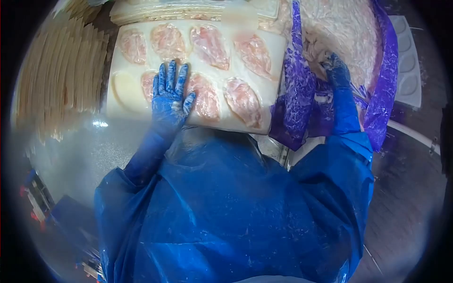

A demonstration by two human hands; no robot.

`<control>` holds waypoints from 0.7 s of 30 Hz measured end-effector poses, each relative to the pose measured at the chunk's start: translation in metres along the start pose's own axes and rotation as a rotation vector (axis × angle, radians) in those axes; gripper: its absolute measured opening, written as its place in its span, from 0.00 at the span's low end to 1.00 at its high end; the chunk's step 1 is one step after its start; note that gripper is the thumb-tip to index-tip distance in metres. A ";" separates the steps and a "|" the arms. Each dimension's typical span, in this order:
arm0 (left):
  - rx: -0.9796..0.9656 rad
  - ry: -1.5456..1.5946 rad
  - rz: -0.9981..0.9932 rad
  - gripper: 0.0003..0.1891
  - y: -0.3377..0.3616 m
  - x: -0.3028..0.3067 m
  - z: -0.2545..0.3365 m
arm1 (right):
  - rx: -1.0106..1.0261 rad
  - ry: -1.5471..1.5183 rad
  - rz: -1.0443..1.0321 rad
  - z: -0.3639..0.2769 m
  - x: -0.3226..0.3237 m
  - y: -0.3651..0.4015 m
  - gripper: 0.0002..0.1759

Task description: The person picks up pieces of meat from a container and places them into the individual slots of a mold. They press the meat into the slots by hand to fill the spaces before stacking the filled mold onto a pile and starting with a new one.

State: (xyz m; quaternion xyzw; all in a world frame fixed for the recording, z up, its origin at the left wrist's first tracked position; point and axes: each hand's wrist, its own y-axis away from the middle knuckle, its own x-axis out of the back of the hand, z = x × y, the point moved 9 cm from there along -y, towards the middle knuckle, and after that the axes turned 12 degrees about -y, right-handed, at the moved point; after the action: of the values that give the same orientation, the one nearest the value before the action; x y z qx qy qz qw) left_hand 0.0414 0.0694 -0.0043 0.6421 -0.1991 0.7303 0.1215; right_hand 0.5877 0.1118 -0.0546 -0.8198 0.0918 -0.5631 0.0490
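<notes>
A white tray [184, 70] with oval hollows lies in front of me, and most hollows hold a flat piece of pale pink meat [167, 41]. My blue-gloved left hand [171, 96] rests palm down with spread fingers over a piece in the lower row. The lower left hollow [126, 90] is bare. At the right, my gloved right hand [336, 70] reaches into a large heap of pale meat [347, 28] lined with purple plastic [298, 89]. Its fingers are curled at the meat, and what they hold is hidden.
A row of stacked thin boards [61, 70] stands at the far left. More stacked trays [165, 10] lie behind the white tray. Another hollowed tray [406, 61] is at the far right, beyond the purple plastic. A metal surface [89, 155] lies below left.
</notes>
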 end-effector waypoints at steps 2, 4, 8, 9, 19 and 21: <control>0.013 -0.005 -0.015 0.37 0.000 0.001 0.000 | -0.137 -0.529 -0.146 -0.008 0.014 0.009 0.25; 0.040 -0.002 -0.025 0.37 -0.001 0.000 -0.001 | -0.243 -0.829 -0.198 -0.042 0.042 0.012 0.24; 0.027 0.022 0.013 0.37 0.001 0.006 0.001 | -0.391 -0.707 0.018 -0.022 0.079 0.016 0.18; 0.026 0.024 0.024 0.37 0.000 0.007 0.001 | -0.165 -0.269 0.071 -0.035 0.092 0.009 0.18; 0.047 0.013 0.033 0.36 0.002 0.006 -0.003 | 0.069 -0.109 -0.031 -0.020 0.009 -0.025 0.18; 0.046 0.017 0.036 0.36 0.001 0.006 -0.002 | 0.063 -0.548 0.004 -0.018 0.033 -0.029 0.18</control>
State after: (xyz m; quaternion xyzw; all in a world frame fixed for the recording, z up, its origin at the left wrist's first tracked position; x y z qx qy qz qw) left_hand 0.0385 0.0684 0.0014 0.6349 -0.1927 0.7421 0.0953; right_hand 0.5856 0.1334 -0.0126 -0.9395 0.0594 -0.3226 0.0986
